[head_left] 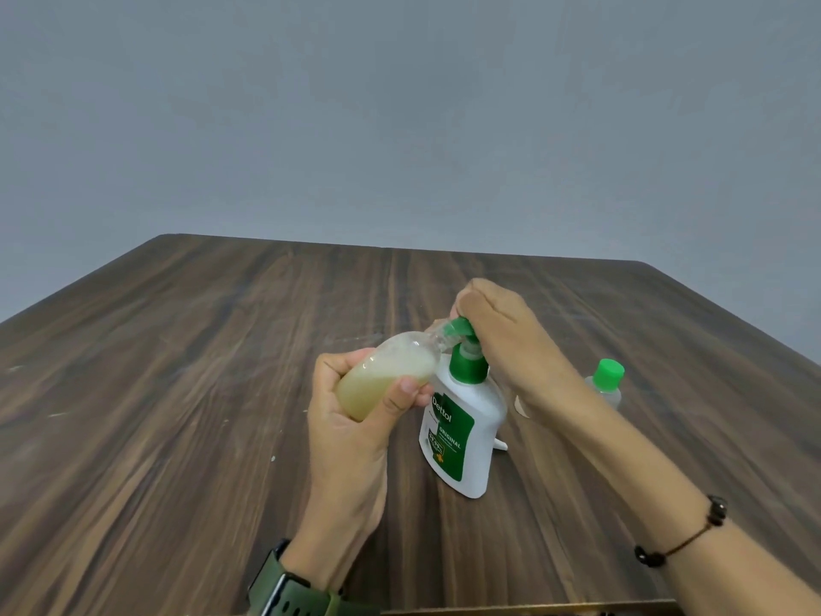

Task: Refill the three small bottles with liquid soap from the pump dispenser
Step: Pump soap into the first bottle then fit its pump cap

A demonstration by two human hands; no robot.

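Observation:
A white pump dispenser [462, 433] with a green label and green pump head stands on the wooden table [177, 393]. My right hand [497, 335] is closed over the pump head from above. My left hand [355, 420] grips a small clear bottle [391, 373], tilted on its side with its open mouth against the pump's spout. The bottle is more than half full of pale yellowish soap. A second small clear bottle [606, 380] with a green cap stands to the right, partly hidden behind my right forearm. A third bottle is not visible.
A small white object [502, 445] pokes out from behind the dispenser's base, and another whitish piece [520, 404] shows by my right wrist. A grey wall rises behind the table's far edge. I wear a green watch on the left wrist and a bead bracelet on the right.

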